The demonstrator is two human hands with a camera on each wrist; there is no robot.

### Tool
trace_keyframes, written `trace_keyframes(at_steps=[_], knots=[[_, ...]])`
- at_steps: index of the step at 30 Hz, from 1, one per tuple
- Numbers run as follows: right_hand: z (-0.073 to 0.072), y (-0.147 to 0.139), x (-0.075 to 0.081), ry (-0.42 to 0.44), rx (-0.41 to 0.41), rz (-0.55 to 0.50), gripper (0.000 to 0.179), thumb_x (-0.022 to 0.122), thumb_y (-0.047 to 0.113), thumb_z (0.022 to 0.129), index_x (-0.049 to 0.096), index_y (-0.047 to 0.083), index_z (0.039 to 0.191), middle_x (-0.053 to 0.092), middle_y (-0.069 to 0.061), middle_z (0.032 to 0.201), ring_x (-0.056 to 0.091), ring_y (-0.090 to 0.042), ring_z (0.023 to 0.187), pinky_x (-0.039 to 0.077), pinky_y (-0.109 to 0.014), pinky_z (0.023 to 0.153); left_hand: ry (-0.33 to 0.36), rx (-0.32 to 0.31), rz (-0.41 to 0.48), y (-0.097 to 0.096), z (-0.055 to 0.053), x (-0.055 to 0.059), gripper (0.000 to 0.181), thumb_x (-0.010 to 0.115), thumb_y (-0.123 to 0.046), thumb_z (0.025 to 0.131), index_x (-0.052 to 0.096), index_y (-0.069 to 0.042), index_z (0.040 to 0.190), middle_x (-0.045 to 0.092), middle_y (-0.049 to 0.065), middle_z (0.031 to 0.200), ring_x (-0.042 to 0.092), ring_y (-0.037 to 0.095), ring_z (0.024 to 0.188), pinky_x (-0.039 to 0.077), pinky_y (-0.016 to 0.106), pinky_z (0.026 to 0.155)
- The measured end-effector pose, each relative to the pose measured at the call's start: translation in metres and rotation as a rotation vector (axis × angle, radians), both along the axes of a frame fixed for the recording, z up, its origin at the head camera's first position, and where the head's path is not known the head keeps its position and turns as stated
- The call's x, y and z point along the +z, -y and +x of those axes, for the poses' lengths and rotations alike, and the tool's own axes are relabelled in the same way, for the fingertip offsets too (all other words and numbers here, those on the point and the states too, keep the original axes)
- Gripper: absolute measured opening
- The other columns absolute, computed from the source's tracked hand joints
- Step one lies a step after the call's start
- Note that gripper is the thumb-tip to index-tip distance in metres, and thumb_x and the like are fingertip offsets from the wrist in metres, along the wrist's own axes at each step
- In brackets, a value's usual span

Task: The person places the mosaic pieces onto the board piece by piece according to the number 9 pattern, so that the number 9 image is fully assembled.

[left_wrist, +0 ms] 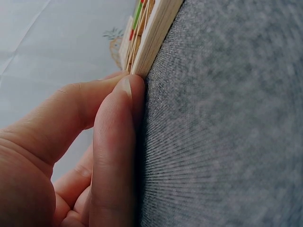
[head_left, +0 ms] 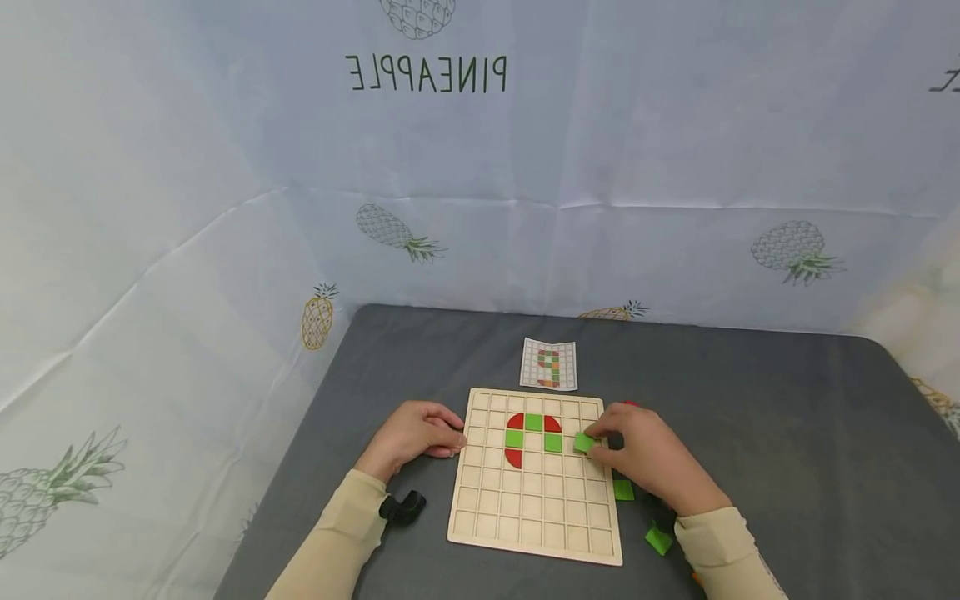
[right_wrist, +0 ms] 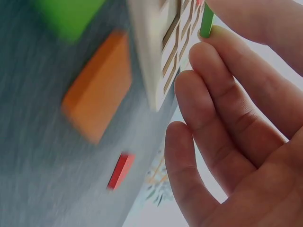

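A square wooden grid board (head_left: 487, 500) lies on the dark table. At its left edge, my left hand (head_left: 415, 435) grips the rim between thumb and forefinger; the left wrist view shows the fingertips (left_wrist: 125, 90) right at the board's edge. My right hand (head_left: 647, 446) pinches a green square tile (head_left: 583, 442) over the board's right-hand columns. That green tile also appears edge-on between the fingers in the right wrist view. Near the board's upper middle, several tiles sit in an arch: green squares such as this green tile (head_left: 533, 422) and rounded red pieces such as this red tile (head_left: 513, 458).
Behind the board lies a paper pattern card (head_left: 548, 364) with a printed coloured grid. Loose pieces rest right of the board: a green tile (head_left: 623, 489), another green tile (head_left: 659, 540), an orange tile (right_wrist: 99, 87) and a red tile (right_wrist: 121, 170). Pineapple-print cloth (head_left: 600, 150) hangs behind the table.
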State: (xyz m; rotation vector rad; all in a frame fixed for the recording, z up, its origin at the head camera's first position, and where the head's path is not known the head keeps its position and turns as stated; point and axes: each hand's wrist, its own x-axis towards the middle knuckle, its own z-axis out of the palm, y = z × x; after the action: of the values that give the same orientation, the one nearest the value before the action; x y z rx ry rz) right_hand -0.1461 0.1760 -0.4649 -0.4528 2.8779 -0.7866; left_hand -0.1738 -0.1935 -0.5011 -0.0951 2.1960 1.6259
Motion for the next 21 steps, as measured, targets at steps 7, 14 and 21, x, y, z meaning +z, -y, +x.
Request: trace_keyframes(at_steps=[7,14,21], knots=[[0.001,0.028,0.001,-0.019,0.040,-0.024,0.020,0.088,0.014,0.086,0.086,0.021,0.105,0.073,0.011,0.103,0.063,-0.009,0.096,0.060,-0.032,0.083,0.004,0.000,0.004,0.002,-0.001,0.002,0.030,0.094,-0.012,0.082,0.080,-0.004,0.107,0.080,0.006,0.083,0.079,0.015,0.076,0.068,0.030,0.073],[0.003,0.052,0.000,-0.026,0.094,-0.045,0.018,0.090,0.012,0.084,0.086,0.019,0.100,0.071,0.013,0.096,0.064,-0.008,0.091,0.058,-0.028,0.079,0.003,0.003,-0.007,0.001,-0.001,0.002,0.030,0.094,-0.013,0.082,0.080,-0.005,0.107,0.080,0.006,0.083,0.079,0.015,0.076,0.068,0.030,0.073],[0.005,0.063,-0.004,-0.060,0.123,-0.002,0.019,0.088,0.009,0.083,0.086,0.020,0.099,0.070,0.014,0.092,0.057,-0.004,0.083,0.052,-0.024,0.071,0.010,0.003,0.003,0.002,0.000,0.000,0.030,0.095,-0.013,0.081,0.080,-0.005,0.107,0.080,0.006,0.083,0.079,0.015,0.076,0.068,0.030,0.073]])
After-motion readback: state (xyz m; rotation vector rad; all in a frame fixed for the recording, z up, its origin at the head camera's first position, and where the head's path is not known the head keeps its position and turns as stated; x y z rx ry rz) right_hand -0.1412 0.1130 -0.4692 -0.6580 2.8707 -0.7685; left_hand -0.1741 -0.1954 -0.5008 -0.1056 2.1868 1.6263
